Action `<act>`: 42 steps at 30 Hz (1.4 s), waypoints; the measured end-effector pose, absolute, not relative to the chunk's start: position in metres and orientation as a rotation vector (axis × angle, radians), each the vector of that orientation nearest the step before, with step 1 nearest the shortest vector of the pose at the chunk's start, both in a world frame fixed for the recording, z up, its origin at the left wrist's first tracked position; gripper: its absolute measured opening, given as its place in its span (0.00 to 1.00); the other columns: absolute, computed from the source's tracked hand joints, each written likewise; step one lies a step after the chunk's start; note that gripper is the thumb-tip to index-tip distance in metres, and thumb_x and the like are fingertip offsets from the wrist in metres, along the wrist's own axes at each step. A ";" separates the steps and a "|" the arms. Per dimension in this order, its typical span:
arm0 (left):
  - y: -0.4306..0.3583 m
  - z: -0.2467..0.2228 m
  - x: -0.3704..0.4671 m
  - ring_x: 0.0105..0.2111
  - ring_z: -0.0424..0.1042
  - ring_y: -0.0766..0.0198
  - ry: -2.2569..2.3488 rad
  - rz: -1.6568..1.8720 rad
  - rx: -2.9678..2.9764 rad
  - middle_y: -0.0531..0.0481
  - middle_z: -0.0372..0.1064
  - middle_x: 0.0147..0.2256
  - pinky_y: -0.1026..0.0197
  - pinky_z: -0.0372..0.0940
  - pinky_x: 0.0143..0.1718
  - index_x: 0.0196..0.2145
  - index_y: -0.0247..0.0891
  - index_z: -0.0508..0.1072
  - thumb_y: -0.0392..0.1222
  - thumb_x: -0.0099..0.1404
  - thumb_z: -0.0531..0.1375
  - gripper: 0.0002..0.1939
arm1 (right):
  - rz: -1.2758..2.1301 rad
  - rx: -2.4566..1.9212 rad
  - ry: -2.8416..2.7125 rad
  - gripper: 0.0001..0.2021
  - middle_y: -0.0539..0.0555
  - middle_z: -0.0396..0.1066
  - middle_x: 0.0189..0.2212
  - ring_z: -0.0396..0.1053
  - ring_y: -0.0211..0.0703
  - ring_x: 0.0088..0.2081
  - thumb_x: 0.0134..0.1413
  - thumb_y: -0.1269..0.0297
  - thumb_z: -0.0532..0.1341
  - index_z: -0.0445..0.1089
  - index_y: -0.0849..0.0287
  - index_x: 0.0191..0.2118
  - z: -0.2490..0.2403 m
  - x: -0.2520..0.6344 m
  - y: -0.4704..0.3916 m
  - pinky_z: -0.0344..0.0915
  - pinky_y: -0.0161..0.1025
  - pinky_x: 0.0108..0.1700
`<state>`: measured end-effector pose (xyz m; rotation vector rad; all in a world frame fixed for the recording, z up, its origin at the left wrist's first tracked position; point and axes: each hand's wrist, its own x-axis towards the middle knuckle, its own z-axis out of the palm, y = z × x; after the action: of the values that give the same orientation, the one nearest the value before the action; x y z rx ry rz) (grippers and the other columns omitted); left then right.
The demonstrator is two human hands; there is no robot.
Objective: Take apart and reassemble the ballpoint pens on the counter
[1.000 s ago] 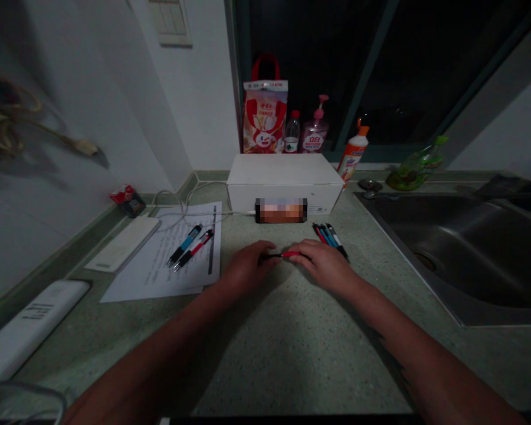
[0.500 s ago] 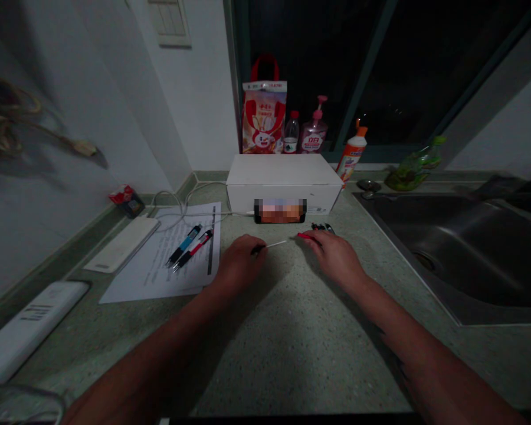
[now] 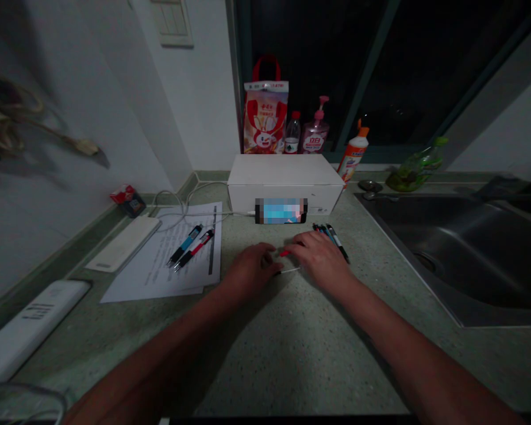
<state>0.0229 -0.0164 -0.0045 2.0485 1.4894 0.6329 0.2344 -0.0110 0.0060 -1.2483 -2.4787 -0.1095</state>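
Observation:
My left hand is low over the counter, its fingers closed on a small black pen part. From that part a thin white pen refill points right, its far end close to the right fingers. My right hand pinches a small red pen part between thumb and forefinger, just above the refill. The rest of the red part is hidden by the fingers. Beside the right hand lie several pens. Left of my left hand, a blue-and-black pen and a red-and-black pen rest on printed paper.
A phone with a cable leans on a white box. At left are a white flat case and a white power strip. A steel sink is at right. Bottles, including a pink pump bottle, stand behind.
Both hands have come closer together and lower toward me. The red part has moved left, above the refill. More of the pens by my right hand now shows.

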 end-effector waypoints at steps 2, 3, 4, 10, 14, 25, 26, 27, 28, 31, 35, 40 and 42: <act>-0.016 -0.004 0.024 0.36 0.77 0.55 1.443 0.609 2.014 0.48 0.80 0.37 0.56 0.66 0.36 0.49 0.40 0.77 0.43 0.66 0.65 0.15 | -0.154 -1.201 -2.509 0.12 0.59 0.76 0.46 0.69 0.56 0.50 0.68 0.69 0.60 0.78 0.52 0.51 0.007 0.230 -0.013 0.63 0.53 0.53; -0.016 -0.004 0.025 0.36 0.77 0.55 1.419 0.609 2.012 0.48 0.80 0.38 0.56 0.66 0.37 0.48 0.40 0.78 0.42 0.66 0.64 0.13 | -0.158 -1.180 -2.515 0.13 0.60 0.76 0.47 0.69 0.56 0.50 0.68 0.70 0.60 0.78 0.52 0.52 0.008 0.228 -0.015 0.63 0.53 0.53; -0.016 -0.003 0.025 0.37 0.78 0.55 1.405 0.617 2.010 0.47 0.81 0.39 0.56 0.66 0.38 0.47 0.40 0.78 0.41 0.67 0.63 0.11 | -0.156 -1.164 -2.517 0.13 0.60 0.76 0.47 0.69 0.56 0.50 0.68 0.70 0.60 0.78 0.52 0.52 0.008 0.227 -0.015 0.63 0.53 0.53; -0.015 0.001 0.024 0.40 0.78 0.55 1.475 0.590 1.960 0.45 0.81 0.41 0.56 0.66 0.42 0.43 0.39 0.80 0.39 0.70 0.59 0.10 | -0.194 -1.175 -2.424 0.11 0.59 0.75 0.44 0.70 0.53 0.47 0.66 0.68 0.63 0.79 0.54 0.50 -0.001 0.231 -0.011 0.65 0.50 0.51; -0.012 -0.001 0.021 0.43 0.76 0.52 1.528 0.511 2.113 0.43 0.80 0.42 0.53 0.66 0.46 0.43 0.37 0.81 0.39 0.71 0.59 0.10 | 0.008 -1.322 -2.326 0.10 0.57 0.74 0.41 0.72 0.49 0.43 0.67 0.63 0.63 0.80 0.54 0.49 -0.014 0.235 -0.002 0.68 0.43 0.45; -0.009 -0.012 0.023 0.43 0.74 0.54 1.516 0.506 2.219 0.45 0.77 0.41 0.55 0.66 0.45 0.40 0.39 0.80 0.37 0.68 0.62 0.06 | 0.171 -1.394 -2.322 0.10 0.59 0.75 0.43 0.73 0.52 0.49 0.65 0.63 0.65 0.77 0.59 0.49 -0.019 0.237 0.004 0.67 0.46 0.52; -0.008 -0.012 0.023 0.43 0.74 0.54 1.513 0.507 2.228 0.45 0.77 0.41 0.55 0.66 0.45 0.39 0.38 0.80 0.37 0.68 0.62 0.06 | 0.177 -1.399 -2.321 0.09 0.59 0.75 0.42 0.73 0.52 0.48 0.65 0.63 0.65 0.78 0.59 0.47 -0.019 0.239 0.003 0.67 0.47 0.52; -0.008 -0.012 0.023 0.43 0.74 0.55 1.510 0.506 2.240 0.45 0.76 0.40 0.55 0.65 0.45 0.39 0.38 0.80 0.37 0.68 0.62 0.06 | 0.185 -1.402 -2.325 0.07 0.58 0.75 0.41 0.73 0.52 0.47 0.65 0.64 0.65 0.78 0.59 0.45 -0.019 0.241 0.003 0.67 0.46 0.52; -0.008 -0.013 0.024 0.43 0.74 0.55 1.509 0.502 2.253 0.45 0.76 0.40 0.55 0.65 0.45 0.38 0.38 0.80 0.37 0.68 0.62 0.06 | 0.193 -1.403 -2.332 0.06 0.58 0.75 0.40 0.73 0.51 0.46 0.65 0.65 0.65 0.78 0.59 0.44 -0.019 0.241 0.003 0.67 0.46 0.51; -0.007 -0.015 0.025 0.42 0.74 0.55 1.523 0.493 2.275 0.45 0.76 0.39 0.55 0.65 0.44 0.37 0.38 0.79 0.38 0.69 0.61 0.07 | 0.210 -1.394 -2.353 0.05 0.57 0.75 0.40 0.73 0.50 0.45 0.65 0.67 0.64 0.77 0.58 0.43 -0.020 0.238 0.004 0.67 0.45 0.50; -0.006 -0.014 0.024 0.40 0.73 0.55 1.537 0.507 2.280 0.45 0.75 0.38 0.56 0.64 0.42 0.37 0.37 0.79 0.37 0.69 0.60 0.06 | 0.203 -1.375 -2.369 0.05 0.57 0.76 0.41 0.72 0.50 0.46 0.65 0.67 0.64 0.77 0.57 0.44 -0.020 0.232 0.003 0.67 0.45 0.49; -0.013 -0.001 0.020 0.39 0.73 0.56 1.565 0.550 2.261 0.46 0.75 0.38 0.56 0.64 0.41 0.37 0.38 0.78 0.38 0.69 0.60 0.06 | 0.203 -1.339 -2.389 0.06 0.57 0.76 0.41 0.73 0.51 0.47 0.65 0.68 0.64 0.78 0.57 0.45 -0.019 0.232 0.002 0.67 0.47 0.51; -0.018 0.003 0.020 0.38 0.73 0.56 1.532 0.521 2.283 0.46 0.75 0.38 0.56 0.64 0.41 0.37 0.38 0.78 0.40 0.68 0.61 0.05 | 0.206 -1.328 -2.401 0.06 0.57 0.76 0.41 0.73 0.51 0.47 0.65 0.68 0.64 0.78 0.57 0.45 -0.019 0.232 0.002 0.67 0.47 0.51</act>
<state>0.0205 -0.0181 0.0031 2.2833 1.5318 0.5211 0.2323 0.0021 -0.0194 -1.3285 -2.4014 0.2065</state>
